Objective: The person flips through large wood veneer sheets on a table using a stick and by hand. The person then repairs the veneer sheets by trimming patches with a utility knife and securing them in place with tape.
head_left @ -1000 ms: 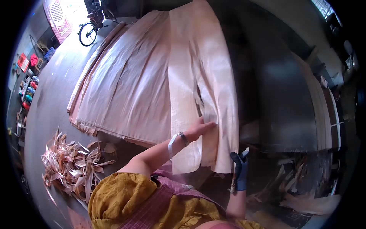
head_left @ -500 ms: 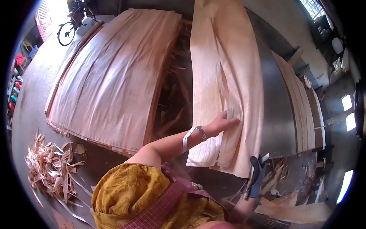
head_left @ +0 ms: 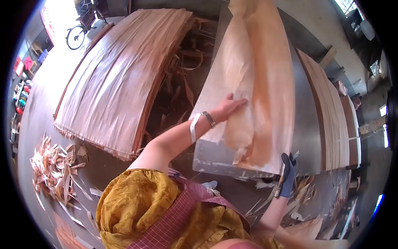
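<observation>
one veneer sheet [head_left: 277,79] is over the metal table [head_left: 211,155], under the left hand [head_left: 230,108], not yet flat; whether that hand pinches cannot be told. right hand [head_left: 289,174] clasps a slim tool [head_left: 278,190]. leftward of both, a stack [head_left: 116,74] lies flat.

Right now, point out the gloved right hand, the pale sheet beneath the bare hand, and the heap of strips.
Gloved right hand [head_left: 289,173]: head view, on the glove.
Pale sheet [head_left: 273,85]: head view, its middle.
Heap of strips [head_left: 56,169]: head view, its centre.
</observation>
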The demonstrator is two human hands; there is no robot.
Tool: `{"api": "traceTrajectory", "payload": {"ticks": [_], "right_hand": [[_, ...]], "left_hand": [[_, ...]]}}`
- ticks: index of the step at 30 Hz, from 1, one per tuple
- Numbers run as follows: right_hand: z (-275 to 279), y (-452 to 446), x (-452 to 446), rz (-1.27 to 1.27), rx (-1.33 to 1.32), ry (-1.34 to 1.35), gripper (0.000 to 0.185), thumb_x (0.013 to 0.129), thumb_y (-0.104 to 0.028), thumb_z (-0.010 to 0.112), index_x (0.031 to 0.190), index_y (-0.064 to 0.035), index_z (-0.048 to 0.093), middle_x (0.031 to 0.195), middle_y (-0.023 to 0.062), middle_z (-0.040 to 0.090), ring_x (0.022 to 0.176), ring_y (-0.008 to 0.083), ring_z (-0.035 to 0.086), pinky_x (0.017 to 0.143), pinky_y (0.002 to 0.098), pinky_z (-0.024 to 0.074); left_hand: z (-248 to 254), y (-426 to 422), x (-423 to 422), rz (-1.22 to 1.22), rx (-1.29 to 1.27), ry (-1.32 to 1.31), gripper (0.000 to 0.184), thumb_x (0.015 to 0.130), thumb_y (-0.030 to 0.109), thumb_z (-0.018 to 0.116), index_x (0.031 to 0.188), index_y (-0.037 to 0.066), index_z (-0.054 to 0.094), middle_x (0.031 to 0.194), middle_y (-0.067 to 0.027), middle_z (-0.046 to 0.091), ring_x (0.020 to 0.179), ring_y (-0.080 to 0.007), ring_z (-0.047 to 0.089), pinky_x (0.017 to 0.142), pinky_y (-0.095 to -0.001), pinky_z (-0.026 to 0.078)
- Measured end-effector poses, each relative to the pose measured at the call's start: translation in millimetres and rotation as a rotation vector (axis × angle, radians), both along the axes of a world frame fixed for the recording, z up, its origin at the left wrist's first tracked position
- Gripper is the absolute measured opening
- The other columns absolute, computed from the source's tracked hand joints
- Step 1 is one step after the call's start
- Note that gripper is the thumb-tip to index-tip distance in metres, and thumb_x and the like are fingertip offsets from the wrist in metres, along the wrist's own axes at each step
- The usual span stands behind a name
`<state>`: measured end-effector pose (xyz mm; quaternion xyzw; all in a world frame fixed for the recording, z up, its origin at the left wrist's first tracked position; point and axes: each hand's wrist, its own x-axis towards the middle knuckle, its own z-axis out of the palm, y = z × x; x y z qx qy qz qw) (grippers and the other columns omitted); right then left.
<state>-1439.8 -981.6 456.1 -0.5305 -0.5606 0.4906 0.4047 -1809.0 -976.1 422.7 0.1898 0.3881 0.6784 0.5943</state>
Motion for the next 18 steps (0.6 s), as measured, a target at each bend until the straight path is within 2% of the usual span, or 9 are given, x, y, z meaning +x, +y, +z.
{"api": "traceTrajectory", "payload": {"ticks": [3,5,7,8,11,12,15,16,18], "right_hand": [[-11.5,35.9,34.6,-0.025,-0.08,0.111,0.041,0.079,-0.023,0.072,0.113,-0.0004,0.066,0.095,0.0031,0.064,0.083,0.0141,0.058,0.073,0.0273,0.0465],[-6.2,58.8,53.8,-0.012,-0.141,0.073,0.044,0.078,-0.027,0.073,0.113,-0.0018,0.065,0.095,0.003,0.063,0.081,0.0145,0.058,0.071,0.0272,0.0461],[-35.4,94.8,80.8,-0.019,-0.237,0.105,0.046,0.078,-0.03,0.073,0.114,-0.0022,0.064,0.097,0.0032,0.063,0.081,0.0146,0.058,0.071,0.0275,0.0461],[-56.1,120.3,97.0,0.083,-0.19,0.081,0.048,0.078,-0.031,0.073,0.115,-0.0024,0.062,0.101,0.0041,0.062,0.086,0.016,0.059,0.075,0.0292,0.0474],[-91.7,161.4,113.3,0.062,-0.221,0.09,0.051,0.077,-0.032,0.073,0.117,-0.0026,0.061,0.104,0.0049,0.062,0.091,0.0173,0.059,0.08,0.0303,0.0479],[-103.2,174.0,116.0,0.12,-0.267,0.139,0.056,0.078,-0.035,0.073,0.12,-0.0011,0.06,0.108,0.0071,0.061,0.096,0.0197,0.059,0.085,0.0312,0.0472],[-142.3,206.2,128.5,0.096,-0.336,0.003,0.047,0.082,-0.037,0.07,0.113,-0.0024,0.061,0.1,0.0057,0.062,0.086,0.0168,0.059,0.076,0.0303,0.0482],[-172.5,222.0,144.8,0.125,-0.363,-0.123,0.046,0.083,-0.045,0.069,0.108,-0.0062,0.063,0.09,0.0069,0.063,0.079,0.0186,0.06,0.067,0.0324,0.0491],[-160.5,202.3,154.8,0.055,-0.362,-0.388,0.042,0.083,-0.048,0.068,0.1,-0.0096,0.063,0.077,0.0062,0.06,0.067,0.018,0.058,0.059,0.0324,0.0466]], "left_hand": [[-1.1,7.8,11.6,0.037,-0.029,0.164,0.033,0.087,0.02,0.07,0.11,0.003,0.053,0.096,-0.0068,0.065,0.082,-0.0147,0.064,0.067,-0.0303,0.055],[-10.5,21.6,18.5,0.084,-0.124,0.184,0.033,0.087,0.019,0.07,0.111,0.003,0.053,0.095,-0.0069,0.065,0.081,-0.0149,0.065,0.067,-0.0304,0.056],[-30.4,38.4,22.8,0.12,-0.207,0.226,0.032,0.087,0.018,0.069,0.111,0.003,0.054,0.095,-0.0073,0.065,0.08,-0.015,0.065,0.066,-0.0308,0.056],[-38.1,45.9,25.4,0.141,-0.247,0.243,0.032,0.087,0.018,0.069,0.111,0.002,0.054,0.094,-0.0075,0.065,0.079,-0.0151,0.065,0.066,-0.031,0.056],[-49.3,51.2,27.5,0.076,-0.354,0.422,0.032,0.088,0.018,0.069,0.111,0.001,0.054,0.094,-0.0084,0.065,0.079,-0.0159,0.066,0.064,-0.0313,0.056],[-97.9,68.8,16.9,0.113,-0.348,0.424,0.033,0.087,0.022,0.07,0.108,0.001,0.055,0.091,-0.0076,0.065,0.075,-0.0154,0.066,0.06,-0.031,0.055],[-71.5,54.2,31.5,0.086,-0.459,0.483,0.028,0.084,0.024,0.072,0.097,0.003,0.059,0.071,-0.0008,0.058,0.05,-0.0105,0.051,0.042,-0.0276,0.043],[-80.8,51.2,35.4,0.102,-0.454,0.426,0.028,0.083,0.024,0.072,0.097,0.003,0.06,0.071,-0.0007,0.059,0.051,-0.0106,0.052,0.042,-0.0276,0.044],[-104.9,49.6,38.1,0.14,-0.427,0.313,0.029,0.083,0.025,0.073,0.098,0.003,0.061,0.072,-0.0005,0.06,0.053,-0.0106,0.054,0.043,-0.0274,0.044]]}}
